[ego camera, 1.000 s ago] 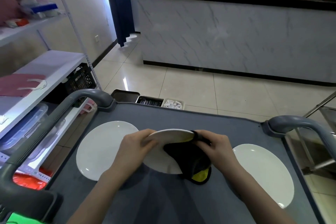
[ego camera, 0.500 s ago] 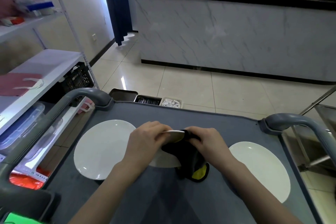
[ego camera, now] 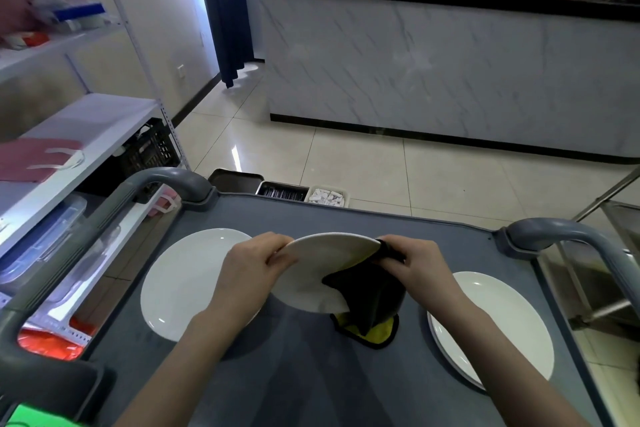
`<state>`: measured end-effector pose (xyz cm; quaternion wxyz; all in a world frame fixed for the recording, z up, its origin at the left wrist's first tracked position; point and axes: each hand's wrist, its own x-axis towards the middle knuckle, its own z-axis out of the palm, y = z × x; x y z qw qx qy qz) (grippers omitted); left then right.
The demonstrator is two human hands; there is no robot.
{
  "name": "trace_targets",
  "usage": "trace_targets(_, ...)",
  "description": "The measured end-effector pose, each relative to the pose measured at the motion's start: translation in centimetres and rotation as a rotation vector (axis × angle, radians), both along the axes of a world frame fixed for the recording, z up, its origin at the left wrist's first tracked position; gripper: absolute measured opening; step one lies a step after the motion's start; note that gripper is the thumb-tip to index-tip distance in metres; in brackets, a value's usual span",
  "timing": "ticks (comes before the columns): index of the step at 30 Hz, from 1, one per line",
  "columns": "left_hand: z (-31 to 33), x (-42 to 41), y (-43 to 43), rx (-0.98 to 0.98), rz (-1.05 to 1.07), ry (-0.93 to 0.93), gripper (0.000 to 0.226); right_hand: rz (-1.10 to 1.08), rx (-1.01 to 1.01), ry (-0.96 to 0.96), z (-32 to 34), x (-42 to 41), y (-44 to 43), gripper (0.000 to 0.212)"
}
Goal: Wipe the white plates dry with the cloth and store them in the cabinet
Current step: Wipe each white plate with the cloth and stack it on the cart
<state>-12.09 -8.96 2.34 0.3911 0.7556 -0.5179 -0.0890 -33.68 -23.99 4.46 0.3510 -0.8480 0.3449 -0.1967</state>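
Observation:
A white plate (ego camera: 320,267) is held tilted above the grey cart top (ego camera: 277,374). My left hand (ego camera: 251,270) grips its left rim. My right hand (ego camera: 417,265) pinches a black cloth with a yellow underside (ego camera: 367,302) round the plate's right rim; the cloth hangs down and its lower end touches the cart. Another white plate (ego camera: 180,284) lies flat on the cart to the left, partly under my left arm. More white plates (ego camera: 502,319) lie flat to the right.
Grey cart handles rise at the left (ego camera: 166,180) and right (ego camera: 561,236). A white shelf unit (ego camera: 79,135) stands to the left. Small trays (ego camera: 282,189) sit past the cart's far edge. A marble counter (ego camera: 450,80) stands across the tiled floor.
The held plate has tilted so that more of its white face shows. The cloth has stayed at the right rim in my right hand.

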Motion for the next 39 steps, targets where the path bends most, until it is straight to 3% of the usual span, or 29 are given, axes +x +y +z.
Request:
trace_targets(6,2.3,-1.6,-0.9,-0.045,-0.111,-0.395,0.011,0.056,-0.206,0.147,1.0,1.7,1.6,0.03)
trace_targets(8,2.3,-2.6,-1.3,-0.022,-0.135,-0.425,0.009,0.083,-0.273,0.191,0.7,2.4,2.3,0.03)
trace_targets(12,1.5,-2.0,-1.5,-0.036,-0.095,-0.148,0.005,0.058,-0.229,0.046,-0.3,2.4,2.6,0.026)
trace_targets(16,-0.2,0.4,0.2,-0.001,0.004,0.042,0.01,-0.03,-0.026,-0.199,-0.8,0.7,1.8,0.039)
trace_targets(19,-0.9,1.1,0.8,0.014,0.075,0.235,0.017,-0.051,0.111,-0.238,-0.7,0.0,1.2,0.046)
trace_targets(23,-0.6,0.3,0.5,-0.032,0.024,0.07,0.011,-0.052,0.056,-0.12,-0.6,0.0,1.1,0.035)
trace_targets(27,1.3,-1.5,-0.7,-0.083,-0.084,-0.281,0.004,0.018,-0.219,0.064,-0.6,1.5,2.3,0.026)
trace_targets(29,2.0,-2.5,-1.4,-0.108,-0.136,-0.331,0.003,0.018,-0.268,0.074,-0.8,2.2,2.9,0.027)
trace_targets(36,0.6,0.2,-0.2,-0.032,-0.004,0.076,0.012,-0.085,0.003,-0.243,-0.9,0.3,2.1,0.044)
trace_targets(39,0.1,0.3,0.2,-0.014,0.045,0.181,0.02,-0.064,0.085,-0.235,-0.7,-0.2,1.5,0.046)
